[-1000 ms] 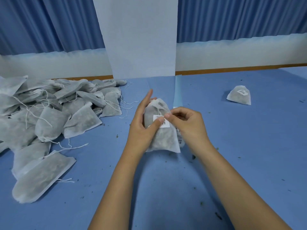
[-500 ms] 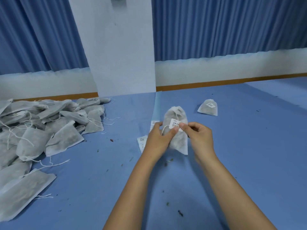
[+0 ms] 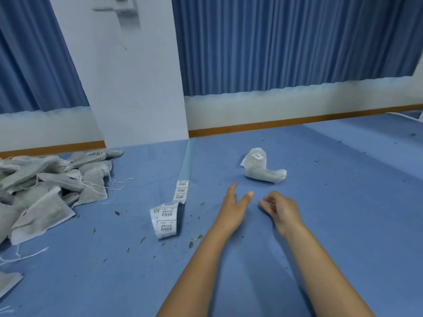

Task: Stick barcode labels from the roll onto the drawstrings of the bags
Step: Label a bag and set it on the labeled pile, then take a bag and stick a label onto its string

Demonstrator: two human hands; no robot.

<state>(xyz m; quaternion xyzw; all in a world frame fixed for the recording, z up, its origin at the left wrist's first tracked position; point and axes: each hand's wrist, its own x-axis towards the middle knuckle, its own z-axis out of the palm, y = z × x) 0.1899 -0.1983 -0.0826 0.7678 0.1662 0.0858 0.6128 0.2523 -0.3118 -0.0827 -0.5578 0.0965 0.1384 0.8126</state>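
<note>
Both hands are empty right now. My left hand (image 3: 235,205) has its fingers straight and spread, and my right hand (image 3: 280,210) is loosely relaxed (bit blurry tbh). Both hover over the blue table cloth (image 3: 229,282). Just left of them is the barcode label strip (image 3: 166,221), curled at its near end. The labels look thin and sticky, so I'd peel by a corner. Further left is the pile of unlabelled bags (image 3: 52,186), soft, light, floppy pouches. Their thin drawstrings (image 3: 121,180) look limp, so I'd pinch one near the neck. Far right lie two bags (image 3: 261,168), one showing a label (image 3: 257,156).
</note>
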